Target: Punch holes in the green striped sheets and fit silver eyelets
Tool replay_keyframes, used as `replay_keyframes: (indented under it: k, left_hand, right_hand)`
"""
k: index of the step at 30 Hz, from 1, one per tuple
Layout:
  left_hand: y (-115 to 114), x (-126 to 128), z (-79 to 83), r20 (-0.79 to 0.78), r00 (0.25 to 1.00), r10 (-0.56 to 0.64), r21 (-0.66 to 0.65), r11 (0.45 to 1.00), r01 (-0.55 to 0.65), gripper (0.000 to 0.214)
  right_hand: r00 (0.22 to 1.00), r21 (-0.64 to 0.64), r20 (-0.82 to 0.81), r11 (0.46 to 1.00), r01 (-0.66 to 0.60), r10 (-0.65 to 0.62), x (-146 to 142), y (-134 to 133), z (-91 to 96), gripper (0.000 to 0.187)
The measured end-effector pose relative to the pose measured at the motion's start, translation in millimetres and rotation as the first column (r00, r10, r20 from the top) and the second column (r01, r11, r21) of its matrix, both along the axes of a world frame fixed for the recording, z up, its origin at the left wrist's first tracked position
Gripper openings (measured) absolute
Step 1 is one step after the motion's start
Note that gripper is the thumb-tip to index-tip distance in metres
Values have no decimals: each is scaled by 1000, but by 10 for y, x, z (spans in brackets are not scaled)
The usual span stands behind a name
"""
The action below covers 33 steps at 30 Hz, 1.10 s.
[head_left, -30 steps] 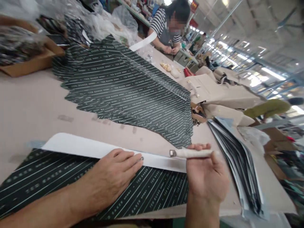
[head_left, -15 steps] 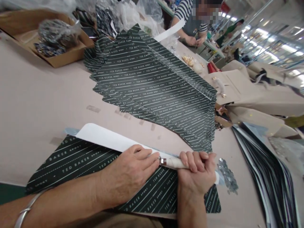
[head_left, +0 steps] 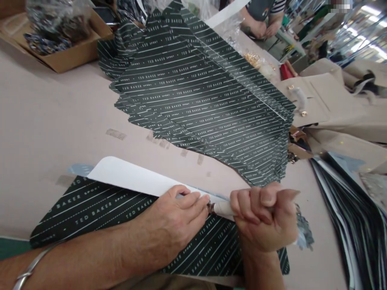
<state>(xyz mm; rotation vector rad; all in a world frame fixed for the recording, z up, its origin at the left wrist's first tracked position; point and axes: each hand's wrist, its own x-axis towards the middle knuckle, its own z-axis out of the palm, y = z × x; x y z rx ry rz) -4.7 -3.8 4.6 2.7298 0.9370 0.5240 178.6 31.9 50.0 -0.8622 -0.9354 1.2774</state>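
My left hand lies across a long white strip, its fingers curled and pressed together along the strip's lower edge. My right hand is wrapped in a fist round the white handle of a tool with a metal collar. The tool's tip is hidden at my left fingertips, so its kind does not show. Beneath both hands lies a dark green printed lining piece with diagonal white lines and lettering; the strip lies along its upper edge. Bluish film sticks out past the strip's left end.
A fanned stack of the same printed pieces covers the table's middle. A cardboard box with bagged parts stands back left. Small metal pieces lie beyond my right hand, near dark layered strips. Beige bags and another person's hands are farther back.
My right fist has turned and moved slightly right and up, still round the tool's handle. My left hand stays on the strip, and the view has tilted down a little.
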Motion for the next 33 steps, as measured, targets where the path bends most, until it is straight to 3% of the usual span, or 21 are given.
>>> replay_keyframes:
  k: [4, 6, 11, 14, 18, 24, 33]
  left_hand:
    - [20, -17, 14, 23, 999, -44, -7, 999, 44, 27]
    - [28, -22, 15, 45, 998, -39, 0, 999, 39, 28]
    - [34, -20, 0, 56, 998, -16, 45, 999, 14, 25]
    - [31, -28, -13, 42, 999, -27, 50, 998, 25, 26]
    - [20, -33, -25, 25, 999, -26, 37, 999, 25, 28]
    - [16, -5, -51, 50, 999, -13, 16, 1000, 13, 27]
    - [14, -13, -43, 40, 999, -5, 10, 1000, 5, 28]
  right_hand:
    - [975, 2, 169, 989, -147, 145, -78, -47, 70, 41]
    - [978, 11, 146, 989, -149, 146, -62, -70, 59, 38]
    - [983, 22, -106, 988, 154, -151, 66, -75, -64, 41]
    - [967, 49, -128, 972, 228, -221, 78, -79, -104, 42]
    - [986, 117, -51, 979, 165, -160, -8, -136, -61, 39]
    - [965, 161, 235, 984, 80, -117, -137, -269, 11, 37]
    - [980, 20, -65, 981, 191, -190, 94, 1, -61, 41]
